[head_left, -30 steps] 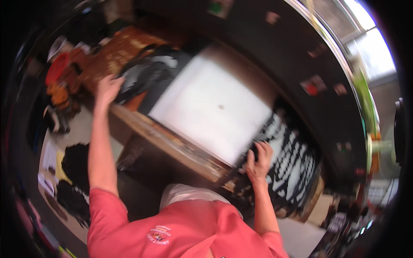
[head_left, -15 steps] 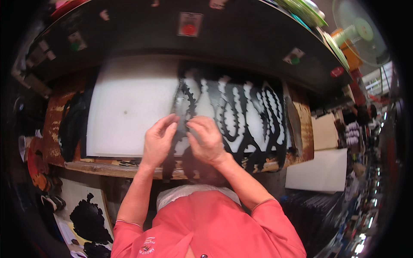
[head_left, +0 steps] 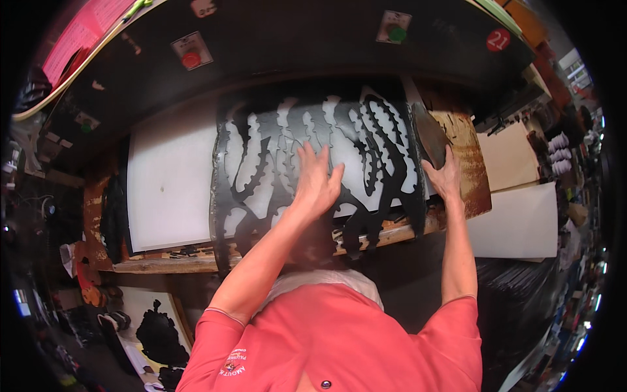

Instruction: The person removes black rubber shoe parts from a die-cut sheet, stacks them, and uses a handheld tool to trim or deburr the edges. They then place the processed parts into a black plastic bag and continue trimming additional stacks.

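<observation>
The black, flexible sheet with toothed, leaf-like cut-outs point(head_left: 281, 186) lies in front of you on the wooden bench point(head_left: 170, 265), its lower strips hanging over the front edge. From the left, you have a bunch of dark, limp material point(head_left: 112, 215) at the bench's end, and below it a ragged, flat black piece point(head_left: 160, 332). Next comes the smooth, white, flat board point(head_left: 173, 176), with a round red button point(head_left: 191, 60) on the dark panel point(head_left: 294, 42) above. The sheet covers the middle, with white showing through its cut-outs. Of your hands, the left hand point(head_left: 318, 179) is palm down over the sheet, fingers spread, gripping nothing you can see. Your right hand point(head_left: 445, 176) has thumb and fingers apart at the lower end of a grey-brown, blade-shaped flat piece point(head_left: 430, 134); whether it grips, you cannot tell. Farthest right is a plain white panel point(head_left: 516, 222).
</observation>
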`<act>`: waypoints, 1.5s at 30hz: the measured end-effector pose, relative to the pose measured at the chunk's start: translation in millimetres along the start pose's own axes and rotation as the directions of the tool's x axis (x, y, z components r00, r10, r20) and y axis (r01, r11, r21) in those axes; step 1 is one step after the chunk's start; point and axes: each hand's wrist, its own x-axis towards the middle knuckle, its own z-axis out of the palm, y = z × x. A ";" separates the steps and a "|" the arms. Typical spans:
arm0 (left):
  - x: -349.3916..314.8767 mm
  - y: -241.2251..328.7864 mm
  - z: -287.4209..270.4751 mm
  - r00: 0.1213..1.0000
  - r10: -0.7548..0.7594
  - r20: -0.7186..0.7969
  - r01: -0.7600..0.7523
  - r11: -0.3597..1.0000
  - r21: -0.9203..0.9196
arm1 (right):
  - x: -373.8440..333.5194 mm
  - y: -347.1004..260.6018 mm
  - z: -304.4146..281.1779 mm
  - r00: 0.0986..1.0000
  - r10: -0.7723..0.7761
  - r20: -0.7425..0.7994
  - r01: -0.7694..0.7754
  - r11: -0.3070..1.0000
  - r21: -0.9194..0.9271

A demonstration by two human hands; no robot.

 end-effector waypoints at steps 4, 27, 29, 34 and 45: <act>20.5 8.5 6.8 0.955 -0.248 -0.162 0.142 0.864 -0.483 | 1.2 -1.0 0.1 1.000 -0.030 0.007 0.031 0.998 -0.055; -126.1 23.6 17.3 0.867 -0.415 0.275 0.498 0.724 -0.477 | 23.5 -1.1 -2.8 0.995 -0.039 0.096 0.030 0.995 0.096; -144.9 21.7 16.9 0.900 -0.376 0.221 0.435 0.812 -0.389 | 24.0 -1.0 -3.9 0.994 -0.041 0.099 0.030 0.993 0.113; -156.4 21.4 -8.3 0.802 -0.487 0.345 0.566 0.805 -0.179 | 26.8 -0.6 -9.3 0.992 -0.067 0.110 0.058 0.995 0.083; -68.5 -76.3 -158.5 0.906 -0.014 -0.423 0.070 0.991 0.117 | -9.1 -94.5 -96.6 0.959 -0.217 0.181 0.118 0.890 0.441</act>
